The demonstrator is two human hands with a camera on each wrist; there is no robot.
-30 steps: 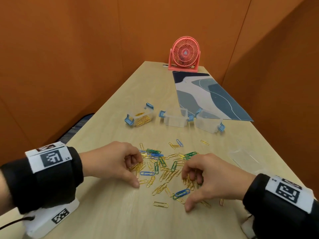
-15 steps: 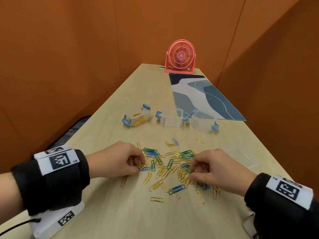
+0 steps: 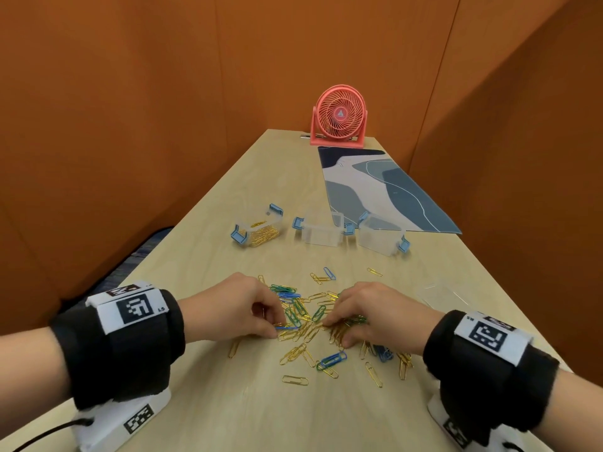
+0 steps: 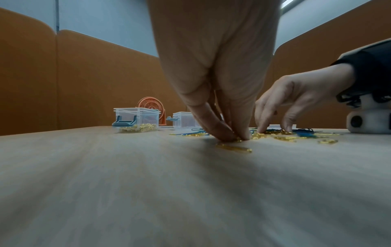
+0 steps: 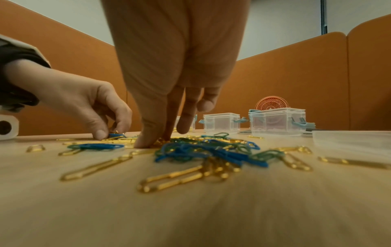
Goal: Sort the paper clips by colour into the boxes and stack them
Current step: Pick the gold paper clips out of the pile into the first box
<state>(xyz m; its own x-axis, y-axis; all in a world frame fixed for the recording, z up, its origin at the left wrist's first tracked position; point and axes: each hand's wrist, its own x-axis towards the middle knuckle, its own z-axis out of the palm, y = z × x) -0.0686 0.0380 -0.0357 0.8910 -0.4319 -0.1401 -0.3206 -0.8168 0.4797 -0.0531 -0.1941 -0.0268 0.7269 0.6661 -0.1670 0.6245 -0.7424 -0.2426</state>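
Three clear boxes (image 3: 321, 234) beyond the paper clips (image 3: 306, 316); fan (image 3: 339, 116) and mat (image 3: 385, 190) behind. Left hand (image 3: 235, 308) pinches a blue clip (image 3: 287, 327); right hand (image 3: 375, 314) fingertips press gold clips, grip unclear.

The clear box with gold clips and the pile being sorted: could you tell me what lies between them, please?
In the head view, bare wooden table separates the gold-filled clear box from the mixed clip pile, save one stray gold clip near the pile's edge.

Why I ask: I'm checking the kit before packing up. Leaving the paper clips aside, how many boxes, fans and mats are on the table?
clear boxes with blue latches: 3
pink desk fan: 1
blue patterned mat: 1
Total: 5
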